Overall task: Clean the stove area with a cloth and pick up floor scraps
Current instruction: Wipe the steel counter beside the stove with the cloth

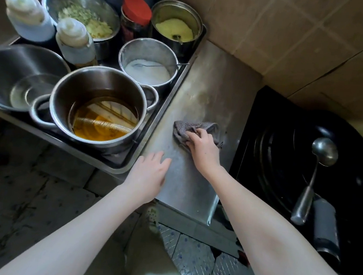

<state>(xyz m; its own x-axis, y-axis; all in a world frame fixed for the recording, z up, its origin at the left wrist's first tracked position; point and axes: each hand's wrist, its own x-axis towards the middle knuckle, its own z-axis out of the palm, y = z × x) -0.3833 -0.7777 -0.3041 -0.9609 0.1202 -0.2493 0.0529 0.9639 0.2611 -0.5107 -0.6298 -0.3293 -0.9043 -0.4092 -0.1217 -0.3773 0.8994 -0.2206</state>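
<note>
A crumpled grey cloth (188,130) lies on the steel counter (213,89) between the tray of pots and the black stove. My right hand (203,147) grips the cloth from the near side, fingers curled into it. My left hand (149,175) lies flat on the counter's near left corner, fingers straight, holding nothing. The counter surface past the cloth looks smeared and dull.
A steel tray (156,114) on the left holds a pot of oil (102,110), bowls, squeeze bottles, a red-lidded jar and seasoning tins. On the right, a black wok (290,163) holds a steel ladle (316,173). Tiled wall behind; tiled floor (17,197) below.
</note>
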